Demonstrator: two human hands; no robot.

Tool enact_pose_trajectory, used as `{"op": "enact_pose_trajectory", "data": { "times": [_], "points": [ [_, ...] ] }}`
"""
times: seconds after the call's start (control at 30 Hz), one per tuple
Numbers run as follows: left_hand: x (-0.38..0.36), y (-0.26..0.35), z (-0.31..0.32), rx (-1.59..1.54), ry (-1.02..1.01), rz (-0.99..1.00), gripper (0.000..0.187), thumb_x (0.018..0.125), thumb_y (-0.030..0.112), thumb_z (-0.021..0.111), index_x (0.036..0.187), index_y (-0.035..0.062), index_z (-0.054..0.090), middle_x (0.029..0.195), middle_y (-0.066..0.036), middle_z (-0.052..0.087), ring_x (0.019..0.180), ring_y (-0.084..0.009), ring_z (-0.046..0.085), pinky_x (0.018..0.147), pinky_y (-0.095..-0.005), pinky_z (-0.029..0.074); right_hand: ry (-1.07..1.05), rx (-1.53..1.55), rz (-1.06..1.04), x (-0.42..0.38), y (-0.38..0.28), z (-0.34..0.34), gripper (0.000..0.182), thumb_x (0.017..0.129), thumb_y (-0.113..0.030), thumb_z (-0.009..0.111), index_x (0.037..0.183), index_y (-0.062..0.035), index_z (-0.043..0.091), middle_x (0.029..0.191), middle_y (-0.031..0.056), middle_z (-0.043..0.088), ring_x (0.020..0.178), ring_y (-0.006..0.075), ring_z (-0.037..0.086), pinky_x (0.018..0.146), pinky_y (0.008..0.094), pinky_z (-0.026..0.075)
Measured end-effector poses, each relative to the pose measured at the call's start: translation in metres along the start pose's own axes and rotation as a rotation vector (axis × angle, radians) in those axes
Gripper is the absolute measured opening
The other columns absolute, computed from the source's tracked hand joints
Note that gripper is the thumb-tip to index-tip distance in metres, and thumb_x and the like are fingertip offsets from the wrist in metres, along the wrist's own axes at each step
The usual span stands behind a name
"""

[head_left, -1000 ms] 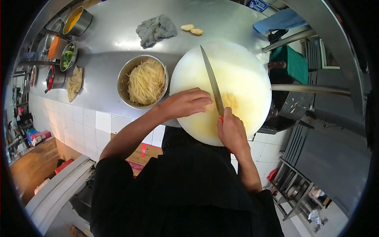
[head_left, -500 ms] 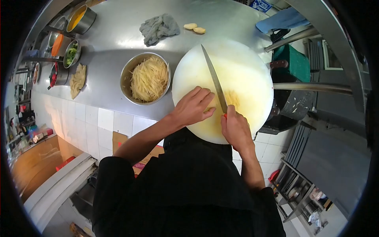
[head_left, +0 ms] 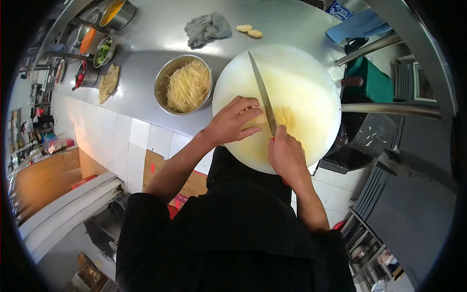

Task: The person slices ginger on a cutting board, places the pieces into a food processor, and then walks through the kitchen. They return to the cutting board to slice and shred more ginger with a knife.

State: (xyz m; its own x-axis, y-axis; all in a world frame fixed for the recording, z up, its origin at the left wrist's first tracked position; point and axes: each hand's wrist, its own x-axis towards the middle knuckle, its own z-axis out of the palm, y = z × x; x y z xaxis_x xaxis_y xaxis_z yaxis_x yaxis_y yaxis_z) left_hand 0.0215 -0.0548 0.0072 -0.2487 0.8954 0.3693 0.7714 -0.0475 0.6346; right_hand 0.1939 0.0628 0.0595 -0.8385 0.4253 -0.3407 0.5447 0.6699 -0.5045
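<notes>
A large round white cutting board lies before me. My right hand grips the handle of a long kitchen knife, whose tip points to the far side of the board. Just right of the blade is a small pile of pale yellow shreds. On the blade's left side, my left hand hovers over the board with its fingers spread, and I see nothing held in it. A steel bowl stands left of the board, heaped with similar pale shreds.
A grey cloth and two peeled pale pieces lie behind the board on the steel table. At the left are a beige cloth, a bowl of green pieces and a pot. Metal rails border the right.
My left hand has opened, its fingers lifting and spreading away from the blade. The knife stays on the board in nearly the same place. The whole view has shifted slightly.
</notes>
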Motion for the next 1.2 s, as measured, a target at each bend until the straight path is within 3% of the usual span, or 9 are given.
{"op": "enact_pose_trajectory", "data": {
  "times": [0.07, 0.27, 0.43, 0.53, 0.9, 1.2],
  "points": [
    [-0.005, -0.004, -0.003, 0.043, -0.026, 0.14, 0.038, 0.076, 0.008, 0.081, 0.111, 0.004, 0.067, 0.112, -0.01, 0.063, 0.097, -0.0292, 0.062, 0.081, -0.0384, 0.055, -0.053, 0.02, 0.045, 0.001, 0.0, -0.004, 0.015, 0.092, -0.008, 0.05, 0.099, 0.0046, 0.047, 0.083, 0.0301, 0.066, 0.074, 0.0493, 0.066, 0.069, 0.0582, 0.053],
    [0.001, -0.01, -0.004, 0.034, -0.143, 0.289, 0.028, 0.077, 0.001, 0.074, 0.104, 0.002, 0.067, 0.105, -0.009, 0.065, 0.095, -0.0275, 0.063, 0.082, -0.0364, 0.054, -0.056, 0.0, 0.078, 0.0, -0.008, -0.004, 0.015, 0.091, -0.008, 0.05, 0.101, 0.004, 0.048, 0.087, 0.0304, 0.067, 0.08, 0.0496, 0.067, 0.074, 0.0596, 0.052],
    [0.016, -0.023, -0.007, 0.06, -0.152, 0.43, 0.026, 0.076, 0.001, 0.069, 0.102, 0.0014, 0.066, 0.105, -0.009, 0.064, 0.095, -0.0256, 0.062, 0.084, -0.0348, 0.053, -0.026, -0.024, 0.137, 0.003, -0.014, -0.005, 0.014, 0.091, -0.008, 0.05, 0.099, 0.0034, 0.048, 0.086, 0.0301, 0.067, 0.079, 0.0496, 0.066, 0.073, 0.06, 0.051],
    [0.019, -0.029, -0.008, 0.038, -0.169, 0.488, 0.015, 0.08, 0.007, 0.065, 0.095, 0.0038, 0.062, 0.1, -0.005, 0.06, 0.095, -0.0222, 0.058, 0.082, -0.0331, 0.051, -0.028, -0.018, 0.181, -0.003, -0.021, 0.0, 0.012, 0.092, -0.008, 0.05, 0.097, 0.0029, 0.047, 0.083, 0.0299, 0.067, 0.076, 0.0498, 0.066, 0.072, 0.0598, 0.051],
    [0.022, -0.043, -0.003, -0.224, -0.197, 0.414, 0.014, 0.083, 0.006, 0.069, 0.097, 0.0034, 0.067, 0.108, -0.007, 0.065, 0.098, -0.0247, 0.062, 0.083, -0.0335, 0.054, -0.024, -0.036, 0.191, -0.011, -0.024, 0.003, 0.016, 0.094, -0.011, 0.054, 0.095, 0.0025, 0.045, 0.079, 0.0291, 0.066, 0.072, 0.049, 0.065, 0.069, 0.0574, 0.051],
    [0.02, -0.041, -0.006, 0.027, -0.234, 0.514, 0.021, 0.073, 0.0, 0.067, 0.093, -0.0002, 0.063, 0.102, -0.009, 0.06, 0.095, -0.0237, 0.06, 0.084, -0.0337, 0.052, 0.035, 0.023, 0.148, -0.007, -0.016, -0.003, 0.017, 0.095, -0.012, 0.054, 0.095, 0.0031, 0.046, 0.08, 0.0299, 0.065, 0.074, 0.049, 0.065, 0.069, 0.0566, 0.051]
  ]
}}
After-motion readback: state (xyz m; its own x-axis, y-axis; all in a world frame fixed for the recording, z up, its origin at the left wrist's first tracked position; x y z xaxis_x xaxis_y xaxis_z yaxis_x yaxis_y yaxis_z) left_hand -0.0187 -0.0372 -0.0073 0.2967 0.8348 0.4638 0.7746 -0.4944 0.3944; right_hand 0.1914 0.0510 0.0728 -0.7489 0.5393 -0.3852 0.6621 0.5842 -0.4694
